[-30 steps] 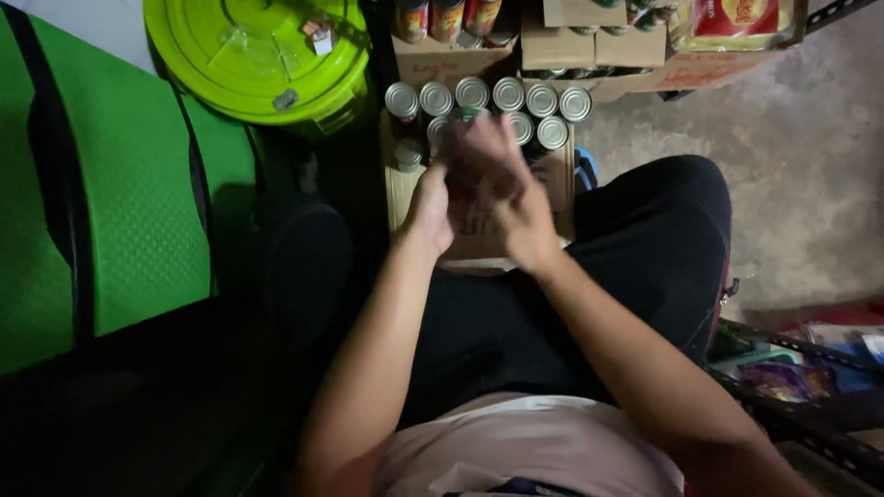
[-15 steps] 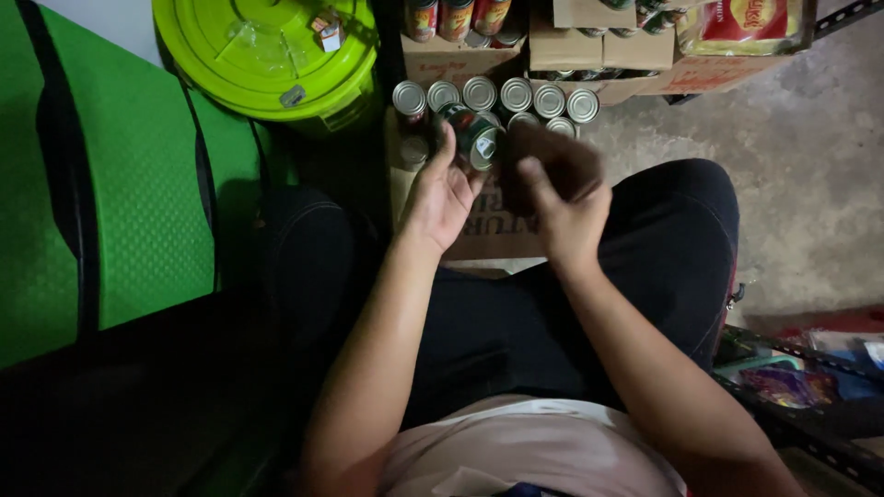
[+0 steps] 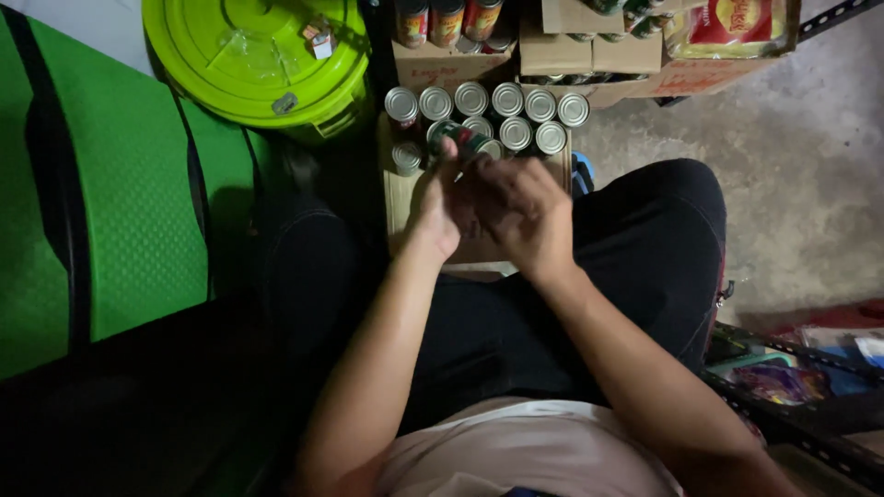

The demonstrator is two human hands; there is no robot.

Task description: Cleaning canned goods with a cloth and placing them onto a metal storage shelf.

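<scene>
— Both of your hands have come together since half a second ago, haven't they?

— Yes. Back then my right hand (image 3: 527, 213) was apart from the left and off to one side; now the two meet over the open cardboard box (image 3: 401, 198) in front of my knees. My left hand (image 3: 440, 204) is curled around a can (image 3: 458, 139), gripping it at a tilt, its silver end pointing away from me.

— And the right hand?

— It lies half-clenched against the left, fingers bent toward the can. Whether they press on it or only rest beside it, I cannot tell; my knuckles hide that.

— Where is the can, measured from the box?

— Just above the box's far half, right at the near edge of the standing cans (image 3: 516, 112). Those fill the far end of the box in two rows, silver lids up, upright and touching each other. One more stands alone by the box's left wall.

— What lies around the box?

— Left of it and farther back, a lime-green bucket lid (image 3: 253, 55) with small bits on top. Farther left still, a green mesh panel (image 3: 120, 221). Beyond the box, more cartons (image 3: 589, 51) with tins in them. Right of the box, bare concrete floor (image 3: 810, 175). My legs in dark trousers (image 3: 645, 248) flank its near end.
</scene>
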